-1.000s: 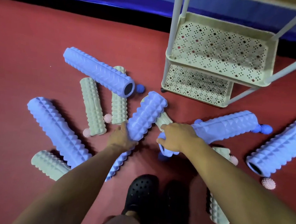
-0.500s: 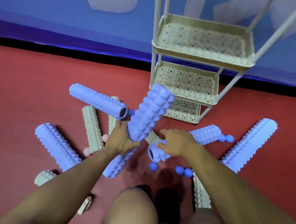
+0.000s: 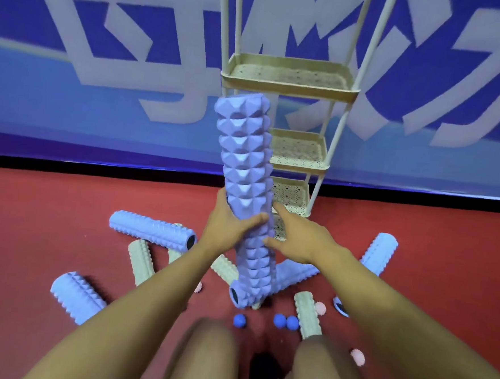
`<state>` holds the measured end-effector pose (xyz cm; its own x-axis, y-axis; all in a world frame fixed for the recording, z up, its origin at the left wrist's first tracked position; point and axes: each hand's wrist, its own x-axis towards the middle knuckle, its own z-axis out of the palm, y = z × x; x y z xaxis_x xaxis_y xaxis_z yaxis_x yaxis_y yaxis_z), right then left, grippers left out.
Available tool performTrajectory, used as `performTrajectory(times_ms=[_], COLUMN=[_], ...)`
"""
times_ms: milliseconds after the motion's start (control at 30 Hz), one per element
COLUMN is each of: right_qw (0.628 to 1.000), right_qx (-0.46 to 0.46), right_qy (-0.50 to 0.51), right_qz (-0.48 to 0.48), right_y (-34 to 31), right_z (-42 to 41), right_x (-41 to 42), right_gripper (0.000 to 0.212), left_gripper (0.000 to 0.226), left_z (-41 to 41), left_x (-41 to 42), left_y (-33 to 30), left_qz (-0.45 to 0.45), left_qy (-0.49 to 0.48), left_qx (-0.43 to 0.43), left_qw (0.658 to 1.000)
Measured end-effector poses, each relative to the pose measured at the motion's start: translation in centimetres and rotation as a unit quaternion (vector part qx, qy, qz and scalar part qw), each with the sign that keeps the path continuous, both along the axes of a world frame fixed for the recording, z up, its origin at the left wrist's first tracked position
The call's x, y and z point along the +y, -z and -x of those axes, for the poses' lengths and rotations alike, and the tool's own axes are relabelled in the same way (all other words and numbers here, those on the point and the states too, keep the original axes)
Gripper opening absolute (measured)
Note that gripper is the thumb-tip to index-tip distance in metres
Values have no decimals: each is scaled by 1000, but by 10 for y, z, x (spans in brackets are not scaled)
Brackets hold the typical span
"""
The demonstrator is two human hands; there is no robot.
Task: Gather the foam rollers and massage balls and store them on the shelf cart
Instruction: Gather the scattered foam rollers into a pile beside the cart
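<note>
Shelf cart [image 3: 288, 85]: it stands against the blue wall, well behind the hands; its cream tiers look bare.
Held roller [image 3: 245, 171]: a long purple foam roller, almost upright and lifted off the floor, in front of the cart.
Left hand [image 3: 225, 226]: it grips the roller's middle, with the thumb curled across the front.
Right hand [image 3: 295, 237]: it presses against the roller's right side with nearly straight fingers; it supports more than it holds.
Risk: the roller looks longer than a tier is wide, so I think it may hit a post or roll off if it is laid flat.
Floor [image 3: 33, 218]: more purple rollers [image 3: 151, 228] and cream rollers [image 3: 308, 314] lie scattered here, apart from the cart.
In the way: blue balls [image 3: 285, 321] and pink spiky balls [image 3: 357, 356] lie just by the feet, so a step forward may land on one.
</note>
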<state>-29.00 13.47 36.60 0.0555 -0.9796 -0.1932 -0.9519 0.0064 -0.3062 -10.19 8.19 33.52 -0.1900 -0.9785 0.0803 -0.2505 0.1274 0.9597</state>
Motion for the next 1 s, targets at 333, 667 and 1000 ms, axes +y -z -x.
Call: performTrajectory(times_ms=[333, 667, 1000], right_qw=[974, 918, 804], right_qx=[-220, -361, -401], right_qy=[54, 153, 422], right_qz=[16, 69, 121], right_y=[7, 56, 181], right_z=[90, 180, 279], right_x=[42, 66, 101], right_gripper=[105, 118, 73], left_gripper=[72, 67, 86], left_z=[90, 208, 304], left_x=[14, 20, -4], left_y=[-34, -17, 110], left_qz=[11, -12, -135], left_qy=[34, 61, 254], left_qx=[104, 96, -83], left_qw=[994, 993, 954])
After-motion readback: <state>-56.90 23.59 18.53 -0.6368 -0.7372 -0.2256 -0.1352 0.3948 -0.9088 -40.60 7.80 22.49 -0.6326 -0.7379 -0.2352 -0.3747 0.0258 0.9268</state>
